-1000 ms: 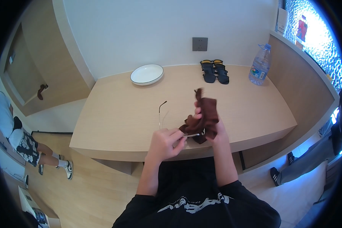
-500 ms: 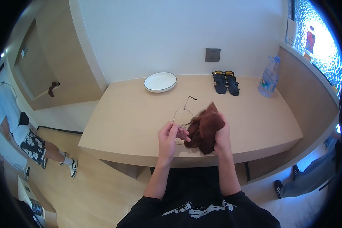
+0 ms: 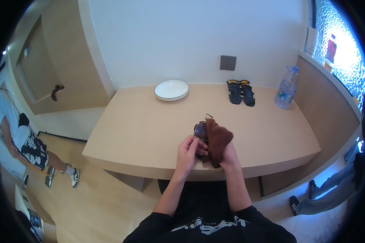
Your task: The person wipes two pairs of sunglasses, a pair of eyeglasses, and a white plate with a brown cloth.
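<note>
Brown cloth [image 3: 217,139] was bunched in right hand [image 3: 228,154], rubbing glasses [image 3: 199,131] pinched by left hand [image 3: 187,150] over desk [image 3: 142,129] edge. Mid-wipe, prob.; next needs flipping to other lens.

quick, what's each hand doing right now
Left hand: closed on the glasses, pinching the frame.
Right hand: closed on the brown cloth, which is wrapped over the glasses.
</note>
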Demonstrator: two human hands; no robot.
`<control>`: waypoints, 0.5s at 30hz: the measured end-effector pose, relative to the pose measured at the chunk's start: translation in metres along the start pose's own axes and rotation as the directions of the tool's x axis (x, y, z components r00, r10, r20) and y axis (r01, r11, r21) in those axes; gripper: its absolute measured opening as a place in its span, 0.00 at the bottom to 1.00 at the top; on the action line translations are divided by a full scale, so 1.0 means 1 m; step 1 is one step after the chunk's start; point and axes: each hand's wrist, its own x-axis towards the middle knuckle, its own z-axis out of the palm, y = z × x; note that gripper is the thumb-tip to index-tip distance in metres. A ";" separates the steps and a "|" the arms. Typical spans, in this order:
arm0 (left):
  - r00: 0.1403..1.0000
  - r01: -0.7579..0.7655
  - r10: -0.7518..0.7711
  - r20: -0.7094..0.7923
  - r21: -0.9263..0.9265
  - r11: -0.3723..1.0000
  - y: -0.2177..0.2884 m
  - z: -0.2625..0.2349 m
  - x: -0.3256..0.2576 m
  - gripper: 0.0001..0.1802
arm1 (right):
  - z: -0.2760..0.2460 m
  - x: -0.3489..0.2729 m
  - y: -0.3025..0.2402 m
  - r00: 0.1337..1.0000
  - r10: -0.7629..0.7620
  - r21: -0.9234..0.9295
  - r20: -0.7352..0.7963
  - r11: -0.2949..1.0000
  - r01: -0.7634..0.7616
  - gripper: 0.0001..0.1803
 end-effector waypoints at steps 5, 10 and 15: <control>0.991 -0.122 0.130 -0.015 0.250 0.961 -0.011 -0.006 0.004 0.09 | 0.010 0.007 0.007 0.972 -0.192 -0.445 0.133 0.865 0.232 0.14; 0.990 -0.134 0.140 0.004 0.319 0.938 -0.009 -0.003 0.003 0.08 | 0.004 0.010 0.011 0.966 -0.239 -0.507 0.096 0.823 0.254 0.13; 0.978 -0.205 0.198 0.058 0.359 0.910 -0.012 -0.003 0.000 0.08 | 0.010 0.012 0.015 0.909 -0.411 -0.534 0.061 0.756 0.378 0.06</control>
